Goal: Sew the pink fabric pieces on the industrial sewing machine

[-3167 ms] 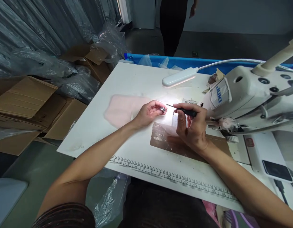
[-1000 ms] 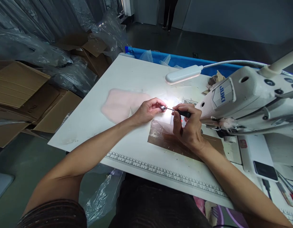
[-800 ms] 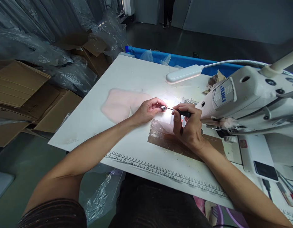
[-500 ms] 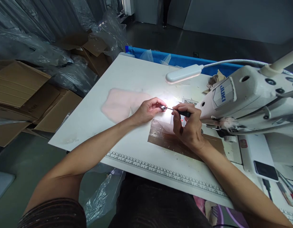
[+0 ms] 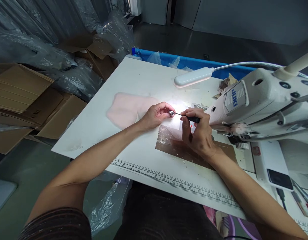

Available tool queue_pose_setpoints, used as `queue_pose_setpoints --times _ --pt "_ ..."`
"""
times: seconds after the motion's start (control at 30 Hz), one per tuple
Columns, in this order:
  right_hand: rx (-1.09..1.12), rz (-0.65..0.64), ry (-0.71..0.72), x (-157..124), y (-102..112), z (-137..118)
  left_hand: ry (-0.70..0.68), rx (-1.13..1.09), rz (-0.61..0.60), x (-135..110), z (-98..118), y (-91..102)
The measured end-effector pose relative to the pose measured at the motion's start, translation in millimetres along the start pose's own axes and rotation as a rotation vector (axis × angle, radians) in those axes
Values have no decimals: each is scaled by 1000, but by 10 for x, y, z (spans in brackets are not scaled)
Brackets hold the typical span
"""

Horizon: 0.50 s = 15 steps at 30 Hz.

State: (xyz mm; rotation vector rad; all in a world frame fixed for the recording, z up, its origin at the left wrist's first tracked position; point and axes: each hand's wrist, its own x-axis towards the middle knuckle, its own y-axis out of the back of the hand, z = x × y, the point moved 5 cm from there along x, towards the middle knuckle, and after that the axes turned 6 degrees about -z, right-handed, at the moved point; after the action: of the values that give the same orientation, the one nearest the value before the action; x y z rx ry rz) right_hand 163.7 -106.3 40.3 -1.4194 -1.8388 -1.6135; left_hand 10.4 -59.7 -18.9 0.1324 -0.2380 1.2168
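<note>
My left hand [image 5: 155, 116] is closed, pinching a small shiny metal part [image 5: 171, 113] between thumb and fingertips under the lamp's bright spot. My right hand [image 5: 197, 133] grips a thin black-handled screwdriver [image 5: 191, 118], with its slim metal tip touching the metal part. Both hands hover just above the white sewing table [image 5: 134, 83], left of the white JUKI sewing machine [image 5: 259, 103]. A pale pink fabric piece [image 5: 124, 110] lies flat beside my left hand.
A gooseneck lamp [image 5: 192, 76] shines down over the hands. A brown taped patch [image 5: 184, 150] and a printed ruler [image 5: 174, 181] mark the table's near side. A dark phone [image 5: 279, 175] lies right. Cardboard boxes [image 5: 31, 100] and plastic bags crowd the left floor.
The screwdriver tip, apart from the metal part 3.2 s ago, now rests on it. Over the last second both hands hold nearly still. A person at the far back has left view.
</note>
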Motion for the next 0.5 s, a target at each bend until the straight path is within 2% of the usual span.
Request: queue_pose_setpoints --times 0.2,0.5 --pt "-22 -5 -40 10 25 -7 -9 -3 -10 4 -11 0" --pt "-3 0 12 20 5 -14 -3 18 -6 -8 -11 2"
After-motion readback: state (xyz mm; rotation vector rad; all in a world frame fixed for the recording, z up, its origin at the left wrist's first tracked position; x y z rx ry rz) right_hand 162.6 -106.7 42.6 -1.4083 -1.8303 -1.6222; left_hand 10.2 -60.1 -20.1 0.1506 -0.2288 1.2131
